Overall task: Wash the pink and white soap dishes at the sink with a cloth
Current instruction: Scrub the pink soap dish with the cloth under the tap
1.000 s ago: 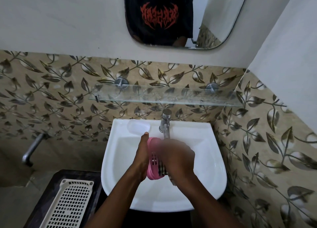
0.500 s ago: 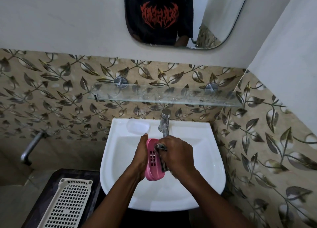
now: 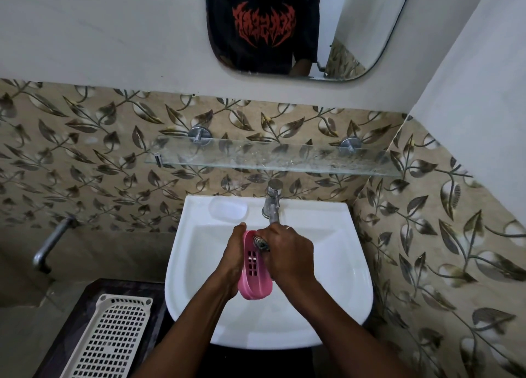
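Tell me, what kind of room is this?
Most likely a bathroom: a white sink with a tap, a mirror on the wall above, and a glass shelf between them.

Sink (image 3: 341,278): one. Soap dishes: two, one pink soap dish (image 3: 254,281) over the sink, one white soap dish (image 3: 227,210) on the sink's rear-left rim. Cloth (image 3: 260,242): one. Grips: two, left grip (image 3: 234,255) and right grip (image 3: 290,255). Taps: two, one sink tap (image 3: 271,204), one wall tap (image 3: 51,244) left of the sink. Glass shelf (image 3: 270,157): one. Mirror (image 3: 355,22): one. Perforated tray (image 3: 111,338): one.
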